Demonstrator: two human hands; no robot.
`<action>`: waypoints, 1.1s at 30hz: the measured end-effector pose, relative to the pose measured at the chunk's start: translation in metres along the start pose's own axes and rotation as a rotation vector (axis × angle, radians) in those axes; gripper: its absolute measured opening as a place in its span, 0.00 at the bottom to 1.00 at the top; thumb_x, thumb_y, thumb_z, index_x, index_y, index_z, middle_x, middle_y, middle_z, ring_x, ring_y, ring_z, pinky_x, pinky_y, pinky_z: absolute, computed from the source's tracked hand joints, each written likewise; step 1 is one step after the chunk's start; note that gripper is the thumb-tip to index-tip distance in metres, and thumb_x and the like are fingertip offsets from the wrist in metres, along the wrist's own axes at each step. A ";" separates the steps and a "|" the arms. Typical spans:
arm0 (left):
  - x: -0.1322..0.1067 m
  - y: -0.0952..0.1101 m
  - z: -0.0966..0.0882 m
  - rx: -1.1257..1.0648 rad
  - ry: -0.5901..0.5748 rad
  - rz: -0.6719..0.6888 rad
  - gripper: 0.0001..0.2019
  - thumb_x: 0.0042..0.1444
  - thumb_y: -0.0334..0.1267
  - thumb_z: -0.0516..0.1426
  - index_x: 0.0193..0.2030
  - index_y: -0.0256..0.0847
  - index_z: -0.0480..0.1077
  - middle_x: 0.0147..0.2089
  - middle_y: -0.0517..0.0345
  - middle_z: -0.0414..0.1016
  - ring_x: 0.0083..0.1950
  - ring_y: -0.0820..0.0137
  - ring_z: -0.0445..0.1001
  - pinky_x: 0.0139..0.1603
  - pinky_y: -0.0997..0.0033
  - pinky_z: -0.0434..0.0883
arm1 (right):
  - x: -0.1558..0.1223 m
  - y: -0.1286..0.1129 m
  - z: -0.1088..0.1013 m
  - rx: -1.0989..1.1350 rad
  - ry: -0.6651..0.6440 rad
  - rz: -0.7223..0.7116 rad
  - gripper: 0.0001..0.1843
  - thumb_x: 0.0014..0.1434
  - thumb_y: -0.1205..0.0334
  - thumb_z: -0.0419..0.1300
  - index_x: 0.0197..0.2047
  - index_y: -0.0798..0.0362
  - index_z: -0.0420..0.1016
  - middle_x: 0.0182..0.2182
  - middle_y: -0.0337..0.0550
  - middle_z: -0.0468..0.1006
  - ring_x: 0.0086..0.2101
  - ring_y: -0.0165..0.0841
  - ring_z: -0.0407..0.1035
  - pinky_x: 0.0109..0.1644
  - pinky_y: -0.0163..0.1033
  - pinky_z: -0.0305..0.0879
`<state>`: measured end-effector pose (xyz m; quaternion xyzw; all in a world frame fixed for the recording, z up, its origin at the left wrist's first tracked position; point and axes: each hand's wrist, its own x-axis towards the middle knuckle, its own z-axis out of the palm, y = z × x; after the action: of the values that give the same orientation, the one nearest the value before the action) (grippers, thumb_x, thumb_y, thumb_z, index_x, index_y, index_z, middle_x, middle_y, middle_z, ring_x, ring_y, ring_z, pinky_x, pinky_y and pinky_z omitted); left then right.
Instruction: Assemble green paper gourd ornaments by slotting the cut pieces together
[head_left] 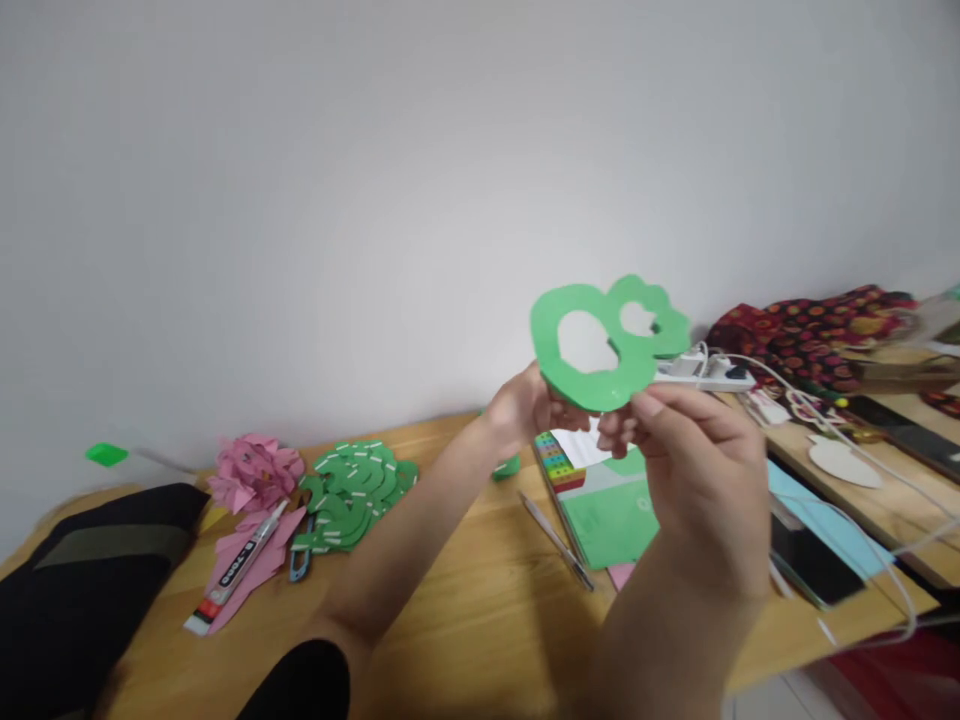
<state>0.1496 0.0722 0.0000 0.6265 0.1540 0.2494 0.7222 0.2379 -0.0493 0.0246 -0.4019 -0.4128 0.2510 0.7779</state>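
Note:
Both my hands hold up a green paper cut-out [600, 340] with two holes in it, above a wooden table [480, 610]. My left hand [525, 405] pinches its lower left edge. My right hand [697, 470] pinches its lower right edge, fingers curled. Under the hands lies a green sheet [611, 515] on a book with a coloured strip [559, 462].
A pile of green cut shapes with white marks [356, 490], pink paper pieces [251, 475], a glue tube [236, 570] and a pen [559, 545] lie on the table. A black bag [75, 590] is at left. A white power strip [705, 372], cables and patterned cloth [810, 330] are at right.

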 end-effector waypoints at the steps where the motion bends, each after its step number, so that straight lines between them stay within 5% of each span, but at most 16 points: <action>1: -0.019 0.011 -0.001 -0.082 -0.029 0.013 0.31 0.63 0.59 0.43 0.31 0.33 0.73 0.25 0.49 0.75 0.26 0.67 0.73 0.31 0.64 0.72 | 0.000 0.001 0.002 0.018 -0.101 0.026 0.05 0.53 0.67 0.64 0.26 0.53 0.78 0.18 0.37 0.76 0.19 0.27 0.70 0.22 0.32 0.66; 6: -0.097 0.038 -0.013 -0.096 0.043 0.125 0.20 0.58 0.53 0.55 0.35 0.35 0.74 0.27 0.51 0.76 0.26 0.68 0.74 0.28 0.69 0.71 | -0.001 0.012 0.020 0.030 -0.485 0.158 0.09 0.55 0.62 0.64 0.24 0.54 0.77 0.18 0.37 0.76 0.19 0.28 0.69 0.21 0.32 0.66; 13: -0.147 0.033 -0.026 0.043 0.197 0.173 0.21 0.60 0.50 0.58 0.50 0.33 0.70 0.27 0.57 0.75 0.24 0.74 0.73 0.25 0.75 0.71 | -0.008 0.022 0.054 -0.039 -0.635 0.216 0.10 0.55 0.64 0.62 0.23 0.54 0.75 0.16 0.36 0.75 0.19 0.26 0.69 0.23 0.30 0.65; 22: -0.173 0.024 -0.027 -0.050 0.185 0.243 0.19 0.65 0.46 0.53 0.55 0.35 0.67 0.31 0.51 0.80 0.28 0.68 0.79 0.31 0.69 0.75 | -0.018 0.018 0.071 -0.115 -0.654 0.114 0.08 0.54 0.64 0.62 0.24 0.54 0.75 0.17 0.35 0.74 0.19 0.26 0.69 0.22 0.30 0.67; 30: -0.178 0.020 -0.034 -0.149 0.046 0.193 0.19 0.67 0.47 0.50 0.58 0.37 0.63 0.41 0.43 0.82 0.37 0.60 0.83 0.37 0.65 0.74 | -0.021 0.019 0.074 -0.213 -0.600 0.014 0.08 0.53 0.68 0.59 0.25 0.52 0.77 0.19 0.34 0.76 0.20 0.26 0.70 0.22 0.29 0.66; 33: -0.179 0.020 -0.035 -0.108 0.078 0.171 0.22 0.66 0.48 0.51 0.60 0.37 0.62 0.40 0.43 0.82 0.38 0.59 0.83 0.38 0.63 0.75 | -0.023 0.024 0.072 -0.218 -0.565 0.011 0.09 0.55 0.67 0.59 0.29 0.50 0.79 0.21 0.35 0.77 0.22 0.27 0.71 0.23 0.30 0.68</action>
<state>-0.0205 0.0038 -0.0020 0.5873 0.1142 0.3425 0.7244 0.1634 -0.0223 0.0188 -0.3996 -0.6353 0.3112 0.5830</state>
